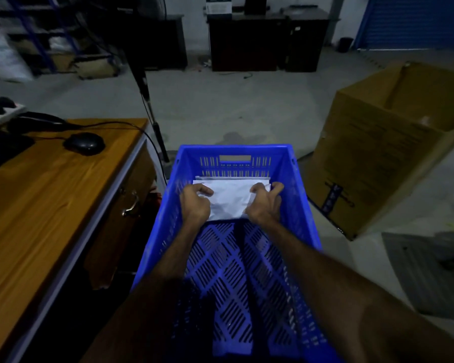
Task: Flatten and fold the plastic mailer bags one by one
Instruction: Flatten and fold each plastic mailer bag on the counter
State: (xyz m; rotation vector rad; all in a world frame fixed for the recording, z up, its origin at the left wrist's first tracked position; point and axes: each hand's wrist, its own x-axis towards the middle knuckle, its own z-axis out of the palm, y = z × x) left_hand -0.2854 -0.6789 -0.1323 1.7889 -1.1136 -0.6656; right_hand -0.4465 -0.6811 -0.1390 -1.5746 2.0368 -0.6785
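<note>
A white plastic mailer bag point(230, 201) lies folded at the far end of a blue slotted crate point(303, 205), on top of other white mailers point(233, 178) whose edges show behind it. My left hand point(194, 203) grips the bag's left edge with curled fingers. My right hand point(265, 203) grips its right edge the same way. Both forearms reach down into the crate from the near side.
A wooden desk point(37, 200) with a black mouse point(84, 143) and cables stands to the left of the crate. A large open cardboard box point(378, 153) stands to the right. A stand pole point(152, 121) rises behind the crate. Dark desks line the far wall.
</note>
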